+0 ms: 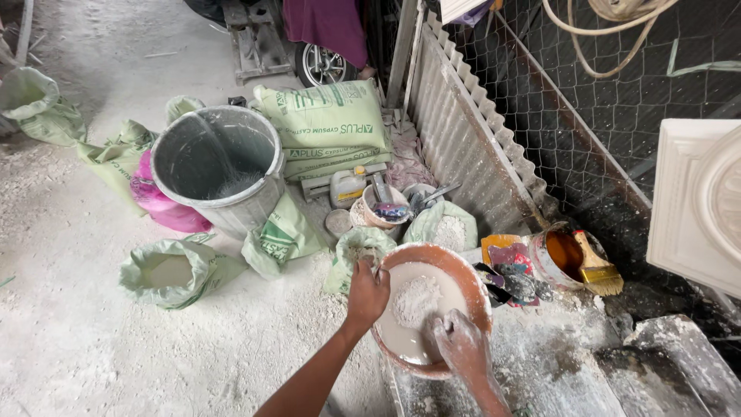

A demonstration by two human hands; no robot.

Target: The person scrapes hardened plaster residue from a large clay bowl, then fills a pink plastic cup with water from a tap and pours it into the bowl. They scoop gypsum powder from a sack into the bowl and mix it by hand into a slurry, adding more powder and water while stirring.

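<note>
Corrugated metal sheet [463, 131]: leans against wire mesh at the right of the yard.

Grey bin [220, 166]: upright on the dusty floor [69, 332], some pale powder at its bottom.

Stacked green sacks [328, 127]: lie flat behind the bin; opened green bags [174, 270] of white powder sit around it.

Round orange-rimmed bowl [463, 279]: stands at the near edge of a powder-caked slab [556, 363], holding grey-white slurry with a mound of dry powder in the middle. Judged heavy, sloshing and slick with wet plaster; the rim is the firm place to take hold, best at both sides.

Tin of orange liquid [562, 259]: just right of the bowl, a brush [596, 266] lying across it.

Left hand [367, 293]: fingers curled over the bowl's far-left rim, gripping it.

Right hand [460, 344]: coated white, fingers bent down inside the bowl, touching the mix; whether it pinches anything cannot be told.
</note>
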